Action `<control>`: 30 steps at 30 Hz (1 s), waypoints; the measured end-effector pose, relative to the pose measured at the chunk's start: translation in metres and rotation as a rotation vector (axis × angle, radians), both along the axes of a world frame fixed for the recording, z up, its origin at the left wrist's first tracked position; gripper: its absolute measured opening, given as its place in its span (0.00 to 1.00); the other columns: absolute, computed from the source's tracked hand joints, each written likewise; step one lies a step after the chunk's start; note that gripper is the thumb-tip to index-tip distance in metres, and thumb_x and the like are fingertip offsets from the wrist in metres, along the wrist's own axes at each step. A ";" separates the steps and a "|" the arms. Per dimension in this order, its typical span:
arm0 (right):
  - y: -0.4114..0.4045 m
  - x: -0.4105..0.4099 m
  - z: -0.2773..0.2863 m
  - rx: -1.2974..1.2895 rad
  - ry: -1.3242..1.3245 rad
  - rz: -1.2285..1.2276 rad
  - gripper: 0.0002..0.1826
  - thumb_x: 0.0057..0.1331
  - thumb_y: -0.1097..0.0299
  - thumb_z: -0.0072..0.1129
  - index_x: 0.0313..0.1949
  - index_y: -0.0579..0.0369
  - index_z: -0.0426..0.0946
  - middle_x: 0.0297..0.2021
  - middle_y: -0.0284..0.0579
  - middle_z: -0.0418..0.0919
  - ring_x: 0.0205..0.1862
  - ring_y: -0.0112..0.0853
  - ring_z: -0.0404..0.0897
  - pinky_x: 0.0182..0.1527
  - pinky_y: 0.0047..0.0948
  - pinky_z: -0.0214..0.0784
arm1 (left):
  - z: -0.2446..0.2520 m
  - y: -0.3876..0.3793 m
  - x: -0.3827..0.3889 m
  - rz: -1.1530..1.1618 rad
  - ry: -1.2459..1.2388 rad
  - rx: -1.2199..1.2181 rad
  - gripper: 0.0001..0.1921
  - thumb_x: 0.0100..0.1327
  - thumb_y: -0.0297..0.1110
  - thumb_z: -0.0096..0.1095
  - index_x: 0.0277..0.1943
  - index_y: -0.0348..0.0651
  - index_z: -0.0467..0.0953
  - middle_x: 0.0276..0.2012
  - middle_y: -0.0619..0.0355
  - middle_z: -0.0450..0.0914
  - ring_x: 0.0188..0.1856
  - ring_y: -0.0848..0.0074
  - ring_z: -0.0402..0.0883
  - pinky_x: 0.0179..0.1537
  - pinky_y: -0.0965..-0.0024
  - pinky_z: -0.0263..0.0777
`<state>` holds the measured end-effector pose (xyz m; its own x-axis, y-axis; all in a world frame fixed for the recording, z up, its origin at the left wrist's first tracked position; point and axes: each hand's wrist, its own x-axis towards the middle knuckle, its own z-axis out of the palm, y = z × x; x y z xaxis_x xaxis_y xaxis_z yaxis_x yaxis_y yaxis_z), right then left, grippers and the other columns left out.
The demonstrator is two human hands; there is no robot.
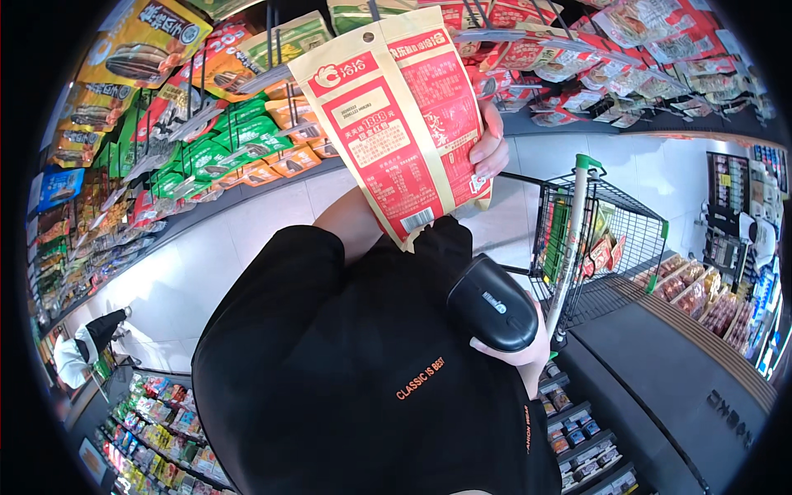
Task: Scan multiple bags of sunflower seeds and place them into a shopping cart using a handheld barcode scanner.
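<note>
My left hand (489,148) holds up a red and cream snack packet (405,133), its fingers wrapped around the right edge and the forearm passing behind it. The packet's printed back faces me, with a hang hole at the top and a barcode near the bottom. Lower down, my right hand (516,356) grips a black handheld barcode scanner (495,306), which is below and to the right of the packet, apart from it. The scanner hides most of that hand, including whether a finger rests on a trigger.
Hanging snack packets (235,145) fill the rack ahead. A wire shopping cart (625,223) with a green-capped handle stands right, with packets inside. Beside it are a grey counter (662,365) and trays of packaged food (699,284). Another person (83,349) is far left.
</note>
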<state>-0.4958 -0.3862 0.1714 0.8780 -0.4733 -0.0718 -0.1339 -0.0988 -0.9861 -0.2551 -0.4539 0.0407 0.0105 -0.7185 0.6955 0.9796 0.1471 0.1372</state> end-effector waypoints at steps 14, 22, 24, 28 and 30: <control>-0.094 -0.070 -0.044 0.465 -0.577 -0.347 0.55 0.42 0.53 0.76 0.70 0.39 0.57 0.74 0.49 0.31 0.75 0.48 0.40 0.67 0.62 0.50 | 0.031 -0.087 -0.081 0.015 -0.624 1.147 0.33 0.68 0.64 0.44 0.56 0.39 0.74 0.49 0.53 0.80 0.47 0.73 0.82 0.47 0.68 0.77; -0.168 -0.138 -0.097 0.878 -0.783 -0.745 0.31 0.68 0.53 0.50 0.64 0.60 0.58 0.57 0.50 0.68 0.57 0.49 0.73 0.48 0.58 0.76 | 0.043 -0.158 -0.139 -0.051 -1.344 0.844 0.36 0.66 0.48 0.59 0.68 0.33 0.54 0.59 0.48 0.71 0.59 0.72 0.73 0.58 0.67 0.68; -0.187 -0.154 -0.106 1.100 -0.827 -0.804 0.33 0.69 0.52 0.47 0.66 0.59 0.55 0.60 0.56 0.67 0.51 0.51 0.77 0.38 0.57 0.80 | 0.045 -0.170 -0.160 0.033 -1.397 0.653 0.34 0.67 0.42 0.58 0.68 0.32 0.53 0.58 0.48 0.71 0.61 0.73 0.70 0.62 0.68 0.64; -0.208 -0.190 -0.137 1.031 -0.856 -0.872 0.36 0.68 0.49 0.46 0.63 0.70 0.59 0.55 0.62 0.72 0.45 0.46 0.82 0.32 0.40 0.82 | 0.021 -0.201 -0.209 0.040 -1.459 0.436 0.31 0.68 0.37 0.55 0.68 0.34 0.54 0.54 0.51 0.74 0.55 0.76 0.75 0.53 0.70 0.71; -0.216 -0.208 -0.149 1.092 -0.893 -0.980 0.36 0.68 0.48 0.45 0.61 0.71 0.61 0.53 0.60 0.74 0.46 0.45 0.81 0.38 0.43 0.80 | 0.015 -0.216 -0.234 -0.145 -1.581 0.757 0.28 0.68 0.36 0.52 0.67 0.34 0.57 0.49 0.54 0.77 0.44 0.79 0.79 0.37 0.74 0.76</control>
<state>-0.7040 -0.6026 0.0229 0.2573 -0.8849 -0.3882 0.8565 0.3948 -0.3324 -0.4896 -0.6698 0.0556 -0.3710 -0.7932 -0.4829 -0.1508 -0.4616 0.8742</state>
